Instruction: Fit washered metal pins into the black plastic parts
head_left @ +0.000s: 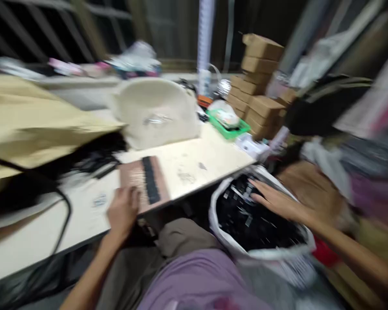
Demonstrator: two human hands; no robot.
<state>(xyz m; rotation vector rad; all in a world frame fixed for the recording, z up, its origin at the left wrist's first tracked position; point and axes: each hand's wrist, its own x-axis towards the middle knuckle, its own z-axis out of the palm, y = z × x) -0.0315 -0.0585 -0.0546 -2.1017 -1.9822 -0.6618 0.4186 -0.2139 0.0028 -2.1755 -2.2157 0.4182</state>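
My left hand [124, 209] rests at the near left corner of a brown board [161, 172] on the table. Its fingers are curled down against the board; blur hides whether anything small is in them. A dark strip [150, 180] runs across this board, beside a patch of pale small pieces [137, 178]. On the right, my right hand [274, 200] reaches over the rim of a white sack [215, 215]. Its fingers are stretched out and apart, close to the many small black pieces [261, 232] inside. Some pieces there look shiny or clear.
A cream plastic basin [158, 112] stands tilted at the back of the white table [200, 159]. Behind the sack are a green tray [228, 129] and stacked cardboard boxes [261, 112]. Yellowish paper [51, 125] covers dark items on the left, near a black cable [66, 211].
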